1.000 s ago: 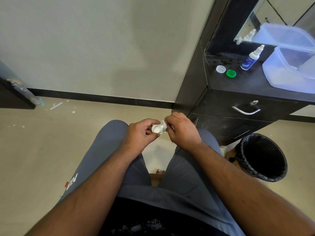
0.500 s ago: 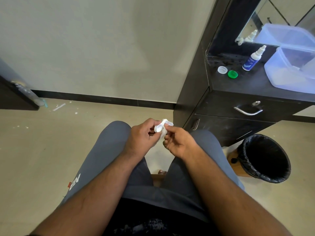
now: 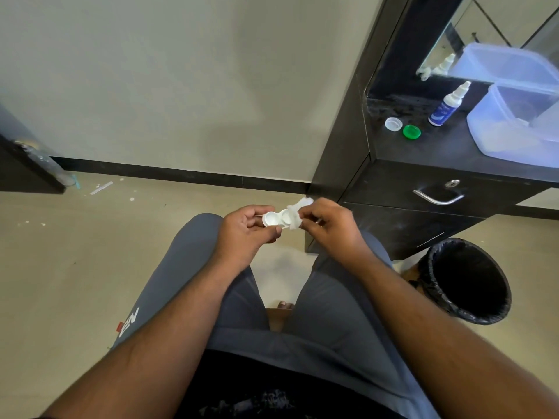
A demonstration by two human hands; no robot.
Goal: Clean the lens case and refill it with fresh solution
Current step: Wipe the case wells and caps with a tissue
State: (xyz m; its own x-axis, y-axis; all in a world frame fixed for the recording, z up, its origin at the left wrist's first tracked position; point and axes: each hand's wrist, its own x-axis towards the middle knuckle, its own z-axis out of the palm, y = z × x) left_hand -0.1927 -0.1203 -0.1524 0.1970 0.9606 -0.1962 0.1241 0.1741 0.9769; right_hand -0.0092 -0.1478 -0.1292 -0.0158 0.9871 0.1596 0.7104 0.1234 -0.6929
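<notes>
Sitting above the person's knees, the white lens case is held level with both wells uncapped and facing up. The left hand grips its left end, thumb beneath and fingers curled over the far side. The right hand pinches a wad of white tissue and presses it against the right-hand well; the left well is exposed. On the bench, close to its front-left corner, lie two loose caps, a white cap and a green cap, just beside each other. The solution bottle stands upright behind them, nearer the back edge. A translucent plastic tub occupies the right side of the bench. A black lined waste bin stands on the floor below the drawers, to the person's right.
</notes>
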